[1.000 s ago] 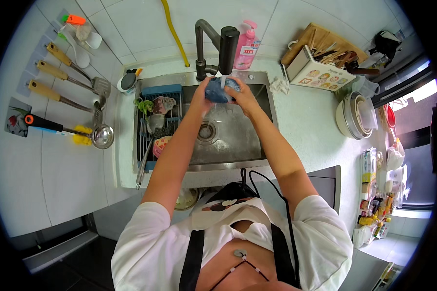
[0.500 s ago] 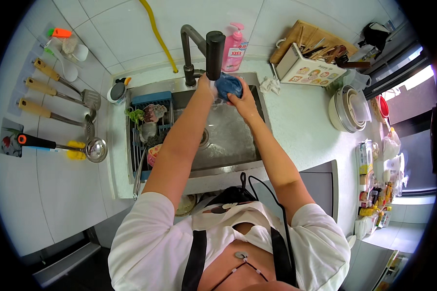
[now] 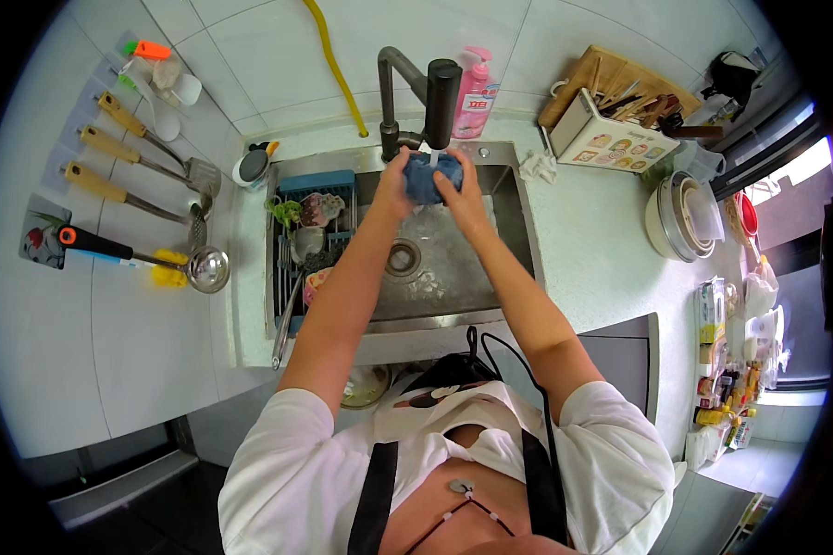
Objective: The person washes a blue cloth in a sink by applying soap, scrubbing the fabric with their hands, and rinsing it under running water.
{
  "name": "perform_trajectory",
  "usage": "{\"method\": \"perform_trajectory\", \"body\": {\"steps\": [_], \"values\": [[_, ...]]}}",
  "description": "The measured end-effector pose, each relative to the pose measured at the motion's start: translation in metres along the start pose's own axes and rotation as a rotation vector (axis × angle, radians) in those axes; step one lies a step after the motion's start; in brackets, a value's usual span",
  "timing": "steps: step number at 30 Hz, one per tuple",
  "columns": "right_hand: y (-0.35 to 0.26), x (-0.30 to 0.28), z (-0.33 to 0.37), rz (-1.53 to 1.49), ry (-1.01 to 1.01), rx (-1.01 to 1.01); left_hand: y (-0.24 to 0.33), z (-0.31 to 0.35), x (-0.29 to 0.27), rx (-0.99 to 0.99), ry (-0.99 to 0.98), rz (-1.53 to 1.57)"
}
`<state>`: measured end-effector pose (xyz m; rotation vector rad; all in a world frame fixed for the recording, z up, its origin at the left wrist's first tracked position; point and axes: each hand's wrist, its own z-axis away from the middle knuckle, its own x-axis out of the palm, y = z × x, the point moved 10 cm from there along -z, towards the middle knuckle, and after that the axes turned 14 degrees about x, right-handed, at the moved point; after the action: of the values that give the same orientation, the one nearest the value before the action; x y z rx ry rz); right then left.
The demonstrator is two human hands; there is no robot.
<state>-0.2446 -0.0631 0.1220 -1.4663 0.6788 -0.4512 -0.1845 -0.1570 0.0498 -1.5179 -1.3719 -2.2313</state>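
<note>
Counts: 2 hands, 1 blue item between them, 1 sink with 1 drain, 1 dark tap, 1 pink soap bottle, 1 yellow hose on the wall. 1 blue rack in the sink's left side, holding a green sprig and other pieces; total there is too cluttered to count. On the left wall: 3 wooden-handled utensils and 1 ladle with a black-and-orange handle. On the worktop, right of the sink: 1 crumpled white cloth, 1 white box of utensils, 1 stack of bowls, number in it unclear.

Blue item: under the tap, over the back of the sink, water running onto it. Muted blue, rounded, roughly bowl-like, wet; exact kind can't be told.

Left hand grasps its left side, right hand grips its right side, thumb across the near face. Both hold it up, clear of the sink floor.
</note>
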Motion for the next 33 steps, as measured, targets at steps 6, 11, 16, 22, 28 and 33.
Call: {"method": "perform_trajectory", "body": {"steps": [6, 11, 16, 22, 28, 33], "values": [[-0.049, 0.020, 0.040, 0.203, 0.214, -0.452, -0.019, -0.013, -0.013, 0.013, 0.006, 0.100], [-0.045, 0.018, 0.024, 0.215, 0.313, -0.400, -0.006, -0.020, -0.022, 0.225, 0.083, -0.038], [-0.027, 0.007, -0.005, 0.180, 0.341, -0.222, 0.025, 0.001, -0.009, 0.429, 0.257, -0.448], [0.005, -0.004, -0.028, 0.201, 0.253, -0.173, 0.035, 0.032, 0.013, 0.379, 0.205, -0.773], [0.025, 0.006, -0.030, -0.253, -0.246, 0.295, 0.028, 0.045, -0.009, 0.012, 0.080, -0.384], [0.028, 0.014, -0.025, -0.542, -0.393, 0.355, 0.018, 0.030, -0.008, 0.007, -0.161, -0.522]]}}
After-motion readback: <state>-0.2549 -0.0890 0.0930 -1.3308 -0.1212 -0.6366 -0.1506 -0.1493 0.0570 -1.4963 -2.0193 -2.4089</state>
